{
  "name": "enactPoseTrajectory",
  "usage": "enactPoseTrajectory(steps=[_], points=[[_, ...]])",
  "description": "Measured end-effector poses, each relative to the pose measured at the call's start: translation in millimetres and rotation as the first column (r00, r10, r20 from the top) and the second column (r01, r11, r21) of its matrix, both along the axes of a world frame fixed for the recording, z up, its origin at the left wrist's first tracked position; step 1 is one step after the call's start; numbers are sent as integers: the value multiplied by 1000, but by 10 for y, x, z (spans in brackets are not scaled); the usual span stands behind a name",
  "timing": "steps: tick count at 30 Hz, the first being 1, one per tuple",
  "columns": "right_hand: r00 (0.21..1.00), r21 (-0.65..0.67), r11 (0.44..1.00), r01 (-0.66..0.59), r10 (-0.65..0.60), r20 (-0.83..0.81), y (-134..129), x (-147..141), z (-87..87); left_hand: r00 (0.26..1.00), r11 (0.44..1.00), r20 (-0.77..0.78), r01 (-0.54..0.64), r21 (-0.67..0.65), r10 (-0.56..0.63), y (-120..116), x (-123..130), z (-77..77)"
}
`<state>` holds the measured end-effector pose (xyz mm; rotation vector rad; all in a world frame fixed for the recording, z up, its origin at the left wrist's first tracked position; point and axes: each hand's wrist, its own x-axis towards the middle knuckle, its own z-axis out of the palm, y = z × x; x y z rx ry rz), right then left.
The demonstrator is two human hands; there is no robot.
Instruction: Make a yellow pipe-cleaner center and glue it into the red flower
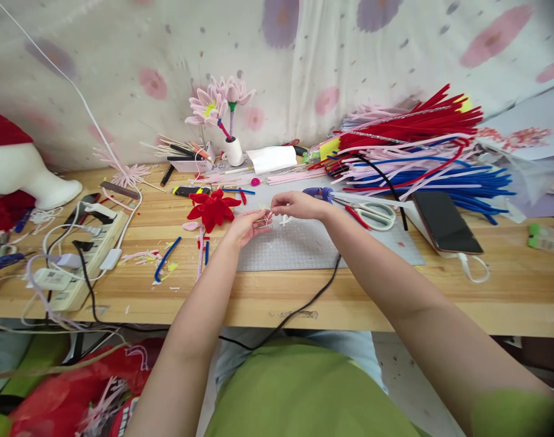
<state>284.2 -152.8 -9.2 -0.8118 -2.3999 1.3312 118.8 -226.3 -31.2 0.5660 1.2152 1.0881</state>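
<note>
Over the left part of the grey cutting mat (277, 252), my left hand (248, 227) and my right hand (297, 205) meet. Fingers of both are closed around a small, thin, pale piece (266, 216), too small to make out clearly. Small white bits (284, 220) lie on the mat just below my right hand. Beside my left hand rests a red fuzzy flower (213, 209). A blue glue gun (320, 193) and white-handled scissors (377, 215) are to the right of my right hand.
Red, pink and blue pipe cleaners (422, 152) are piled at the back right, near a phone (447, 223). Pink flowers stand in a white vase (233, 152). A power strip (92, 261) with cables is on the left. A black cable (304, 307) crosses the front edge.
</note>
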Motion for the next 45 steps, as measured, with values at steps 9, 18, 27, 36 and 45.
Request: enactPoseTrajectory(steps=[9, 18, 27, 36, 45], points=[[981, 264, 962, 73, -117, 153, 8, -61, -36, 991, 999, -131, 35, 10, -33, -7, 76, 50], [980, 248, 954, 165, -188, 71, 1, -78, -100, 972, 999, -235, 6, 32, 2, 10, 123, 89], [920, -266, 926, 269, -329, -214, -27, -135, -287, 982, 999, -189, 14, 33, -7, 7, 148, 73], [929, -325, 919, 224, -302, -214, -43, -142, -238, 974, 997, -213, 83, 5, -80, 17, 171, 106], [919, -424, 890, 166, -295, -261, -57, -150, -260, 964, 995, -254, 94, 25, -84, 21, 187, 118]])
